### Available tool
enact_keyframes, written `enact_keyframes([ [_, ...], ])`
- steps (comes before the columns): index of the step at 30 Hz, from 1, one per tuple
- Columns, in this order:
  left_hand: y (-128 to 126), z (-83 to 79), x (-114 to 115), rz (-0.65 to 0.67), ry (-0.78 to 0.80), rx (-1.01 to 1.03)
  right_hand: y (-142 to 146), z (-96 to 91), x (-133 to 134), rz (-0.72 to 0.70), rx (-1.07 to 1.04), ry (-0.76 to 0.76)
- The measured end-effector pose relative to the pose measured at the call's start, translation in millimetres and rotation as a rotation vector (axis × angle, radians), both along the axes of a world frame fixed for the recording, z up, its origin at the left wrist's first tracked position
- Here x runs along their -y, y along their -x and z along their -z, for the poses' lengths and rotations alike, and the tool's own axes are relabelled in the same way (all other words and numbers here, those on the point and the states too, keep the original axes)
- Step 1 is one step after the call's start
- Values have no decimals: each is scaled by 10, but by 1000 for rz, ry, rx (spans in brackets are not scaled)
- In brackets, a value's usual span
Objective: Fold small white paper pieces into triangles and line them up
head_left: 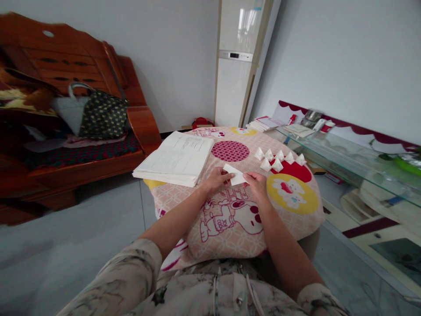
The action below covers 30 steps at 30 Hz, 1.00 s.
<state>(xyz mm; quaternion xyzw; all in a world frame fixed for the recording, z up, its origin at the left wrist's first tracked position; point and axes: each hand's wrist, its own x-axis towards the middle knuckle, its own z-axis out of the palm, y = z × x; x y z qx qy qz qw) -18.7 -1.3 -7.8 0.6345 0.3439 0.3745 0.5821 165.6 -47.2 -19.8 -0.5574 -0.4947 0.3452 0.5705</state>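
Note:
Between my two hands is a small piece of white folded paper (pixel 235 175), held just above the patterned tablecloth. My left hand (pixel 217 179) pinches its left edge between thumb and fingers. On the opposite edge, my right hand (pixel 257 183) grips it the same way. To the left lies a thick stack of printed sheets (pixel 176 156), its top page bearing lines of text. Several small pointed white folded-paper pieces (pixel 277 165) stand grouped on the cloth beyond my right hand.
The round table wears a pink cloth (pixel 217 245) with cartoon figures. A glass-topped cabinet (pixel 355 171) holding assorted items runs along the right. At the left stands a wooden bench (pixel 82 166) with bags (pixel 103 115). A tall white air conditioner (pixel 234 87) fills the back corner.

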Motion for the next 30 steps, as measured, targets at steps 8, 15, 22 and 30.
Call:
enact_keyframes([
  [8,52,39,-35,-144,-100,-153,24,-33,55,-26,487,-314],
  [15,47,-16,5,-205,-191,-207,40,-18,39,-27,689,-402],
  [22,53,-48,14,-221,-269,-195,57,-42,69,83,727,-444],
  [30,40,35,-38,-209,-191,-63,63,-53,80,174,717,-493],
])
